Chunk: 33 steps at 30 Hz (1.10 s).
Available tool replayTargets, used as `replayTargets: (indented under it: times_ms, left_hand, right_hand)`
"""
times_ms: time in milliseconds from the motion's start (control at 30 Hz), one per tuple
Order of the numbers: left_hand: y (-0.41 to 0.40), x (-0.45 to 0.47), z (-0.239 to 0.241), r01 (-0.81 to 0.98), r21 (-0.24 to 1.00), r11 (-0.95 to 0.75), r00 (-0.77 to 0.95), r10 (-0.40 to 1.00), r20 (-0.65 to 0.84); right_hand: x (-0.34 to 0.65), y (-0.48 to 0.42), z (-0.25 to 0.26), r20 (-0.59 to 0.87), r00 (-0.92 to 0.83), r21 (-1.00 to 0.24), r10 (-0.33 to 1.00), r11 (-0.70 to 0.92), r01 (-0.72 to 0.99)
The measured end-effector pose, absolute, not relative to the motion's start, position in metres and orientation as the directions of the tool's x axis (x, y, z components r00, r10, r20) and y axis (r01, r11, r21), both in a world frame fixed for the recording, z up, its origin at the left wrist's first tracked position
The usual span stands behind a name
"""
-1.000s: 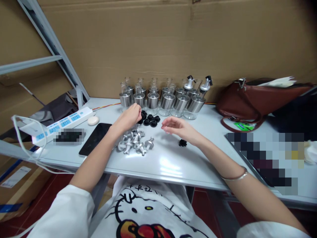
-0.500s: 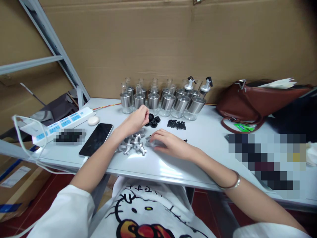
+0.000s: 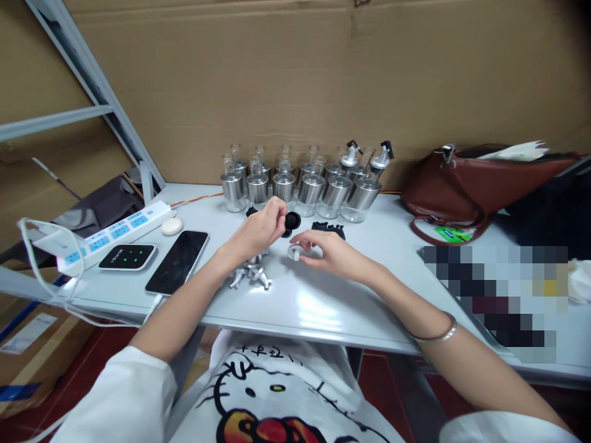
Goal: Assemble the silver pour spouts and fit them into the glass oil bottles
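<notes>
My left hand [image 3: 261, 229] is raised a little above the table and pinches a round black cap [image 3: 292, 220] between its fingertips. My right hand [image 3: 325, 252] is just right of it and holds a small silver spout piece [image 3: 294, 251] by its disc end. The cap and the silver piece are close together but apart. Below my left wrist lies a small heap of silver spout pieces [image 3: 252, 274]. A cluster of black pieces [image 3: 329, 227] lies beyond my right hand.
Several steel-and-glass bottles [image 3: 310, 187] stand in rows at the back of the pale table [image 3: 314, 301], two with pourers fitted. At left lie a phone [image 3: 177, 261], a small black device [image 3: 128, 256] and a power strip [image 3: 113, 234]. A brown bag [image 3: 466, 187] sits at right.
My left hand lifted a black cap from the pile near the bottles. My right hand reached into the silver heap, picked up one spout piece and brought it up beside the cap.
</notes>
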State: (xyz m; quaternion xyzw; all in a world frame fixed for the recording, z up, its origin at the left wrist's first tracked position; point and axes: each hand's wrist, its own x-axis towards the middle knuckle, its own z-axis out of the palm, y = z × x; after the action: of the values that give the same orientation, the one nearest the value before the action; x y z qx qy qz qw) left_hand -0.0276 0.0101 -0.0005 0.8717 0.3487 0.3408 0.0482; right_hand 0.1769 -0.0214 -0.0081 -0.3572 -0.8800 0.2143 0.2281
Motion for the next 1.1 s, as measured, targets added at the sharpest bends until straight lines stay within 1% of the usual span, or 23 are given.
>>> replayTargets:
  times_ms: [67,133,200,267,367,467,533,633,767,900,967,1100]
  left_hand:
    - [0.009,-0.027,-0.002,0.569,0.319,-0.758,0.529,0.635,0.563]
    - [0.009,-0.026,-0.003,0.553,0.31,-0.773,0.531,0.614,0.584]
    - [0.009,-0.025,-0.003,0.534,0.28,-0.798,0.528,0.573,0.627]
    - [0.008,-0.025,-0.003,0.517,0.236,-0.823,0.515,0.519,0.682]
    - [0.007,-0.024,-0.003,0.501,0.201,-0.842,0.495,0.47,0.731]
    - [0.006,-0.023,-0.003,0.499,0.205,-0.842,0.52,0.48,0.706]
    - [0.006,-0.023,-0.003,0.507,0.209,-0.837,0.541,0.497,0.678]
    - [0.006,-0.023,-0.005,0.514,0.241,-0.823,0.543,0.53,0.652]
    - [0.004,-0.023,-0.004,0.497,0.304,-0.813,0.535,0.563,0.63]
    - [0.0,-0.022,0.0,0.45,0.354,-0.82,0.547,0.567,0.616]
    - [-0.001,-0.022,0.001,0.441,0.354,-0.825,0.564,0.562,0.605]
    - [0.0,-0.023,0.001,0.434,0.299,-0.85,0.61,0.522,0.596]
  right_hand:
    - [0.178,-0.02,-0.008,0.241,-0.645,-0.552,0.725,0.649,0.523]
    - [0.179,-0.018,-0.007,0.242,-0.614,-0.598,0.751,0.614,0.515]
    - [0.181,-0.017,-0.005,0.264,-0.55,-0.661,0.792,0.564,0.495]
    - [0.182,-0.015,-0.003,0.301,-0.458,-0.742,0.837,0.507,0.439]
    - [0.183,-0.012,-0.003,0.32,-0.307,-0.88,0.897,0.401,0.255]
    - [0.182,-0.011,-0.003,0.267,-0.23,-0.962,0.936,0.274,-0.004]
    - [0.181,-0.012,-0.001,0.214,-0.236,-0.971,0.948,0.18,-0.155]
    - [0.179,-0.015,0.002,0.14,-0.272,-0.963,0.952,0.067,-0.262]
    - [0.179,-0.015,0.004,0.078,-0.265,-0.956,0.961,-0.003,-0.293]
    - [0.181,-0.013,0.003,0.061,-0.219,-0.951,0.974,-0.01,-0.309]
    - [0.181,-0.012,0.003,0.065,-0.209,-0.951,0.976,-0.003,-0.31]
    - [0.181,-0.013,0.003,0.097,-0.231,-0.956,0.968,0.026,-0.293]
